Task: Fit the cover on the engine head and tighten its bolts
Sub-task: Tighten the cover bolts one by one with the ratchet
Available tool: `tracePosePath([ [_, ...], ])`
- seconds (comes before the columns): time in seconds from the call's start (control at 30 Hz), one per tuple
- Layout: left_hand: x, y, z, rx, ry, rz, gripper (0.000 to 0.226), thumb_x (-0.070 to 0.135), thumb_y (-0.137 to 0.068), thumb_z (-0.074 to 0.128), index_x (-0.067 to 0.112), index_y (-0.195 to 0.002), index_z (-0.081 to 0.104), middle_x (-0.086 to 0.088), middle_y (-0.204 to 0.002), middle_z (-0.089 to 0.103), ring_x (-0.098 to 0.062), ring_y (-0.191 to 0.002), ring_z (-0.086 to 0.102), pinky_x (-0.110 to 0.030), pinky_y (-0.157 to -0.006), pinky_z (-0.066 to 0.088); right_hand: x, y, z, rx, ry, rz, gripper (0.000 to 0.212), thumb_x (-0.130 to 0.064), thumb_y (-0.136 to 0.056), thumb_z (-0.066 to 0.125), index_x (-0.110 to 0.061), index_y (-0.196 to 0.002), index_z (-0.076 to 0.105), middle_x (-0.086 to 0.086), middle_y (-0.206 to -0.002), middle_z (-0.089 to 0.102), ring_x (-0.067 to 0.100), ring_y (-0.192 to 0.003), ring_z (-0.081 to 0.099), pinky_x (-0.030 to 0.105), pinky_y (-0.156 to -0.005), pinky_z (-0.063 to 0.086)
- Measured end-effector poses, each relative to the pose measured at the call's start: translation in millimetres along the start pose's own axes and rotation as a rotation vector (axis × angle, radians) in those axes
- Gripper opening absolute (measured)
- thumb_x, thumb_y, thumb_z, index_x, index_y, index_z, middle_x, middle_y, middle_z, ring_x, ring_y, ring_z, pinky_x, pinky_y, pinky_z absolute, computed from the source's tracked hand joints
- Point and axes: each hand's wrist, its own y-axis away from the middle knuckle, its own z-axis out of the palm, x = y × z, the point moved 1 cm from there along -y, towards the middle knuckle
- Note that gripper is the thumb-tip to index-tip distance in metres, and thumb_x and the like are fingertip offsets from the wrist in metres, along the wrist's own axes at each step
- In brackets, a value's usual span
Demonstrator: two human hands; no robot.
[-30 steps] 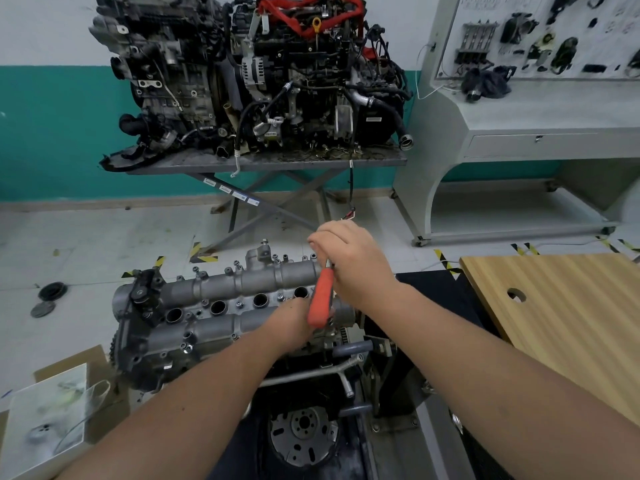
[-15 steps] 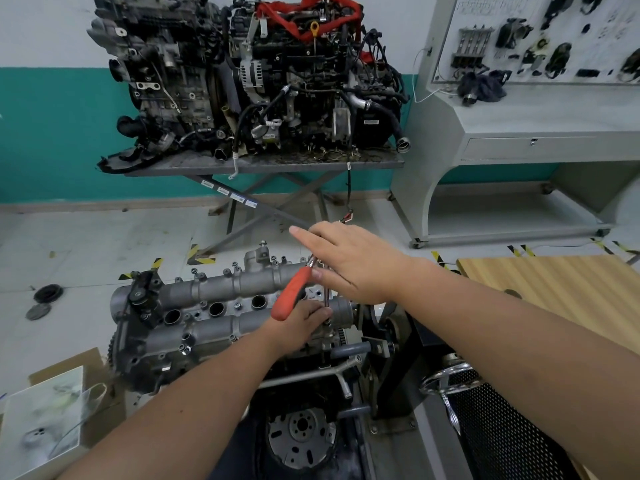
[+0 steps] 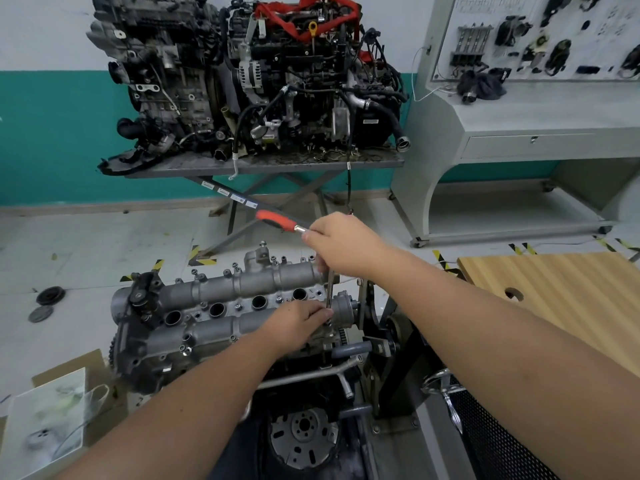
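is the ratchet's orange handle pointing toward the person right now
No, the orange handle sticks out up and to the left, away from the person, beyond the right hand gripping the ratchet.

Grey ribbed cover (image 3: 221,306) atop the engine head (image 3: 145,362), bolts (image 3: 238,306) upright along its length.

An automotive training workshop — 2 complete engines (image 3: 249,81) sit on a grey steel scissor-leg table (image 3: 263,166) against a teal-and-white wall; a grey display console (image 3: 519,109) carries a white board of mounted engine parts (image 3: 540,36); yellow-black hazard tape (image 3: 202,256) marks the floor — a bare engine head (image 3: 221,317) sits on a stand.
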Motion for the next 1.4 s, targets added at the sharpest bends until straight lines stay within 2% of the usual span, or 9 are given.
tracePosePath([
  [0.17, 4, 2, -2, -0.011, -0.047, 0.009, 0.03, 0.046, -0.103, 0.047, 0.032, -0.078, 0.058, 0.006, -0.074, 0.063, -0.007, -0.071, 0.059, -0.025, -0.062, 0.04, 6, -2, 18, -0.064, -1.274, 0.41, 0.008, -0.014, -0.1, 0.047, -0.012, -0.093, 0.05, -0.001, -0.061, 0.064, 0.021, -0.067, 0.069, 0.034, -0.077, 0.044],
  [0.3, 5, 2, -1, -0.011, -0.061, 0.003, 0.036, 0.044, -0.104, 0.047, 0.027, -0.073, 0.054, 0.007, -0.067, 0.058, -0.003, -0.062, 0.053, -0.025, -0.056, 0.035, 17, 0, 40, 0.173, -1.679, 0.325, 0.025, -0.01, -0.099, 0.052, -0.018, -0.076, 0.047, -0.002, -0.066, 0.064, 0.016, -0.076, 0.061, 0.032, -0.076, 0.042],
  [0.53, 4, 1, -2, 0.0, -0.063, 0.004, 0.036, 0.047, -0.104, 0.045, 0.022, -0.085, 0.063, 0.001, -0.071, 0.063, -0.008, -0.065, 0.055, -0.028, -0.059, 0.041, 24, 13, 55, 0.487, -0.947, -0.003, 0.024, -0.03, -0.102, 0.049, -0.038, -0.115, 0.068, -0.016, -0.115, 0.068, 0.001, -0.107, 0.061, 0.023, -0.092, 0.05],
  [0.63, 5, 2, -3, -0.007, -0.027, -0.001, 0.033, 0.041, -0.103, 0.049, 0.017, -0.087, 0.065, -0.007, -0.079, 0.068, -0.015, -0.071, 0.061, -0.037, -0.072, 0.05, 29, 17, 58, 0.634, -0.337, -0.399, 0.029, -0.013, -0.1, 0.054, -0.011, -0.126, 0.066, -0.002, -0.134, 0.058, 0.012, -0.125, 0.053, 0.017, -0.104, 0.04],
  [0.73, 6, 1, -4, -0.038, 0.019, 0.026, 0.026, 0.03, -0.103, 0.052, 0.01, -0.113, 0.066, -0.011, -0.108, 0.071, -0.026, -0.103, 0.065, -0.039, -0.093, 0.051, 29, 17, 54, 0.714, 0.136, -0.538, 0.018, -0.004, -0.091, 0.063, -0.001, -0.105, 0.074, 0.01, -0.116, 0.069, 0.031, -0.108, 0.062, 0.043, -0.096, 0.05],
  [0.9, 10, 4, -4, -0.006, -0.013, 0.005, 0.031, 0.04, -0.104, 0.048, 0.017, -0.098, 0.067, -0.005, -0.076, 0.066, -0.022, -0.076, 0.063, -0.036, -0.071, 0.049, 19, 17, 37, 0.517, 0.714, -0.364, 0.032, -0.038, -0.097, 0.045, -0.014, -0.106, 0.064, 0.002, -0.095, 0.06, 0.026, -0.089, 0.059, 0.059, -0.105, 0.036],
  [1.17, 7, 3, -2, -0.001, -0.01, -0.014, 0.034, 0.044, -0.103, 0.048, 0.017, -0.087, 0.063, 0.005, -0.059, 0.056, -0.001, -0.052, 0.051, -0.026, -0.06, 0.043, 3, 7, 12, 0.162, 0.706, -0.267, 0.041, -0.052, -0.103, 0.024, -0.023, -0.094, 0.052, -0.003, -0.091, 0.057, 0.025, -0.085, 0.058, 0.035, -0.067, 0.04],
  [1.3, 6, 3, -2, -0.01, -0.022, 0.001, 0.036, 0.044, -0.102, 0.049, 0.02, -0.077, 0.056, 0.004, -0.06, 0.057, -0.002, -0.052, 0.05, -0.022, -0.055, 0.039, -4, -3, 8, 0.048, 0.356, -0.084, 0.041, -0.039, -0.104, 0.036, -0.024, -0.067, 0.045, 0.0, -0.07, 0.056, 0.025, -0.067, 0.058, 0.032, -0.051, 0.036],
  [1.4, 6, 2, -2, -0.013, -0.037, 0.007, 0.037, 0.045, -0.102, 0.05, 0.021, -0.074, 0.054, 0.003, -0.062, 0.057, -0.002, -0.053, 0.048, -0.025, -0.057, 0.039, -4, -4, 6, -0.028, -0.17, 0.105, 0.03, -0.027, -0.102, 0.045, -0.007, -0.085, 0.059, 0.008, -0.067, 0.069, 0.026, -0.061, 0.069, 0.038, -0.062, 0.054],
])
